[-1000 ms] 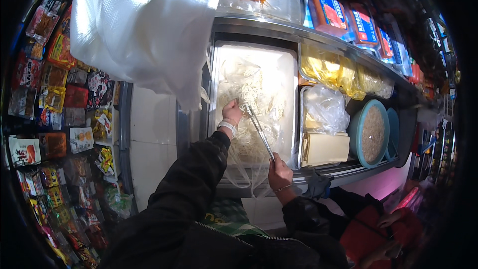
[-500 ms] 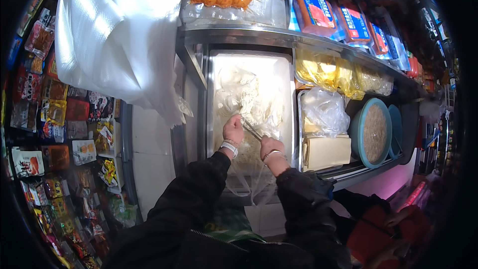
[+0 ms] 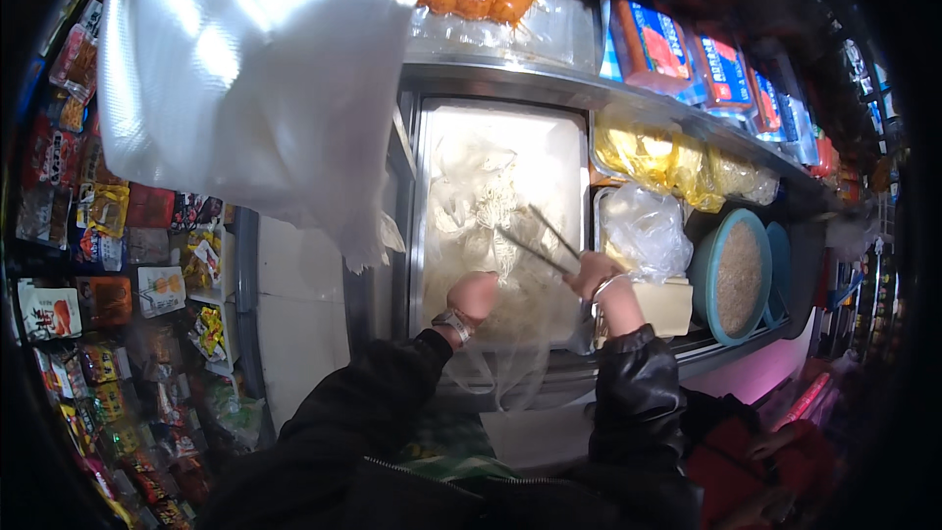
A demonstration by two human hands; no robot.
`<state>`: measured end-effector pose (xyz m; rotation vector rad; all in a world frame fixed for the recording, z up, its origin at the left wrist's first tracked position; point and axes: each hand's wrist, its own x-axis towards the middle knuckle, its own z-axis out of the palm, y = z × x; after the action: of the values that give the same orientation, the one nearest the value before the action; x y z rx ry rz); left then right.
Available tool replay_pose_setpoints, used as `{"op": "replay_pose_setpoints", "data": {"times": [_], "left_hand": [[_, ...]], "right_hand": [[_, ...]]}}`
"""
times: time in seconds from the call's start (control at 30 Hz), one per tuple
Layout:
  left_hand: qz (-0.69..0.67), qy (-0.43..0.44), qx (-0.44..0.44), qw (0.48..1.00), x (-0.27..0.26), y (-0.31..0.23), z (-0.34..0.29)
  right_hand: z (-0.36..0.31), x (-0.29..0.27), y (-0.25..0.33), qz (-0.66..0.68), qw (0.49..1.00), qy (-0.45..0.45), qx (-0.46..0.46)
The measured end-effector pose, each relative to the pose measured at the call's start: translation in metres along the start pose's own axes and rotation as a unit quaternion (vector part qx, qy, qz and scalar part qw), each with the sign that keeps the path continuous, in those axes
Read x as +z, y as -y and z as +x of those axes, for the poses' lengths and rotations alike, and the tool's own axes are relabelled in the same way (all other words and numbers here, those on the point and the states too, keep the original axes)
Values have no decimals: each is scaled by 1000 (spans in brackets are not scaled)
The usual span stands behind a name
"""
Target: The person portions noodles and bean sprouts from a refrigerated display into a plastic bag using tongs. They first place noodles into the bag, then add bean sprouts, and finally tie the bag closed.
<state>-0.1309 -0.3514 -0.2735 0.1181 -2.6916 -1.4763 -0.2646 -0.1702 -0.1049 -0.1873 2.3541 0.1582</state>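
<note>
A white tub point(image 3: 561, 137) lined with thin clear plastic point(image 3: 471, 152) holds pale noodle-like strands point(image 3: 497, 201). In my right hand point(image 3: 596, 277), over the tub's right edge, is a pair of dark metal tongs point(image 3: 538, 253). The arms of the tongs are spread, their tips pointing at the strands with nothing visible between them. My left hand point(image 3: 473, 296) is curled closed above the near part of the tub; its fingertips are hidden and slightly blurred. Below it, a clear plastic bag point(image 3: 505, 373) droops over the tub's near edge.
White plastic bags point(image 3: 255, 108) hang at upper left. Right of the tub sit a yellow bag point(image 3: 677, 157), a clear bag point(image 3: 643, 231) and a teal basin point(image 3: 721, 319). A metal rail point(image 3: 510, 79) runs behind. Packaged snacks point(image 3: 103, 299) fill the left; someone in red point(image 3: 736, 476) is at lower right.
My right hand has moved right with the tongs, whose arms have spread apart. My left hand has come nearer, away from the strands. The view has shifted slightly.
</note>
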Motion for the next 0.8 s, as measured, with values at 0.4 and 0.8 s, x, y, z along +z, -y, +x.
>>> {"op": "replay_pose_setpoints", "data": {"times": [0.4, 0.8], "left_hand": [[65, 105, 38, 992, -6, -3, -9], [-42, -18, -21, 999, -5, 5, -4]], "right_hand": [[79, 13, 35, 105, 988, 106, -29], [33, 80, -28, 551, 831, 69, -9]]}}
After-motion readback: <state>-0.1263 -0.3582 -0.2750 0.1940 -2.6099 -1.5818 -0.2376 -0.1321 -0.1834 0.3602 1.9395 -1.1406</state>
